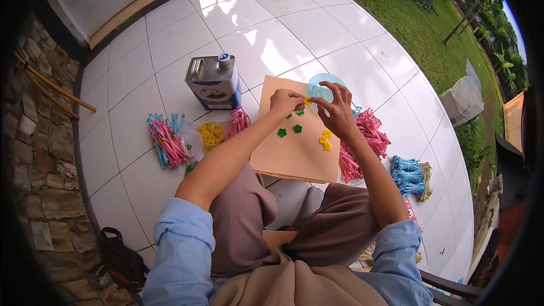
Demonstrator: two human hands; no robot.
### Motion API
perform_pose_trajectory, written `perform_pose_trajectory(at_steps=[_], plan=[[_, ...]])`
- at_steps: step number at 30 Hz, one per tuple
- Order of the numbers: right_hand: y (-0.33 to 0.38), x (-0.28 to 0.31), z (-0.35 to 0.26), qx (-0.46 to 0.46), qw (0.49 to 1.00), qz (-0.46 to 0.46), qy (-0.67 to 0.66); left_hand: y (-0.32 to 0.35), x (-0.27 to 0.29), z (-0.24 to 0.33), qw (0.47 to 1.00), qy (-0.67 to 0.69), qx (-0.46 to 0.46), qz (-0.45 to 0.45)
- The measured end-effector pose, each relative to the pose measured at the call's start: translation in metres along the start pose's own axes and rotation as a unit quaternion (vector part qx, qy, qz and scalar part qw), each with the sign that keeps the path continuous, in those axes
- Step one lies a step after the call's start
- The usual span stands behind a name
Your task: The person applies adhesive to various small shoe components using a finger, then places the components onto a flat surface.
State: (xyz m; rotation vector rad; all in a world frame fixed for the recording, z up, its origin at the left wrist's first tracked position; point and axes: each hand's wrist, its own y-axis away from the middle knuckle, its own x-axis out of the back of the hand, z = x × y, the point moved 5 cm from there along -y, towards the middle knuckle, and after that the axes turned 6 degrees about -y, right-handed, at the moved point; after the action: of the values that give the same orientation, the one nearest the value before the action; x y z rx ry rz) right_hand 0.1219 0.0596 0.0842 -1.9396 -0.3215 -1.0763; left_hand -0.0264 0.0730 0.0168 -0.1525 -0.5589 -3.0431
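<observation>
A small yellow plastic flower point(307, 101) is pinched between my two hands above the far part of a tan board point(283, 161). My left hand point(287, 102) is closed, its fingertips on the flower's left side. From the right, my right hand point(338, 112) has its index fingertip and thumb at the same flower, the other fingers curled up and apart. Several green flowers point(297, 128) lie loose on the board below my hands. A little cluster of yellow flowers point(325, 140) rests near the board's right edge. Just beyond my right hand is a translucent blue dish point(318, 81), partly hidden by the fingers.
A metal can point(214, 85) with a blue cap stands at the left. Near it lie pink and blue strap bundles point(167, 143) and a bag of yellow pieces point(211, 136). Pink straps point(368, 136) and blue bundles point(408, 175) sit right of the board on white tiles.
</observation>
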Motion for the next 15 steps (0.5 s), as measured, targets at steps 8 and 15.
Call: perform_pose_trajectory(at_steps=[8,15], plan=[[0.004,-0.003,0.002,0.017,1.0,-0.012,0.018,-0.003,-0.003,-0.005,0.999,0.047,0.009,-0.024],[0.006,0.0,0.001,0.02,0.999,-0.018,0.037,-0.005,-0.006,-0.011,0.993,0.1,0.037,-0.053]])
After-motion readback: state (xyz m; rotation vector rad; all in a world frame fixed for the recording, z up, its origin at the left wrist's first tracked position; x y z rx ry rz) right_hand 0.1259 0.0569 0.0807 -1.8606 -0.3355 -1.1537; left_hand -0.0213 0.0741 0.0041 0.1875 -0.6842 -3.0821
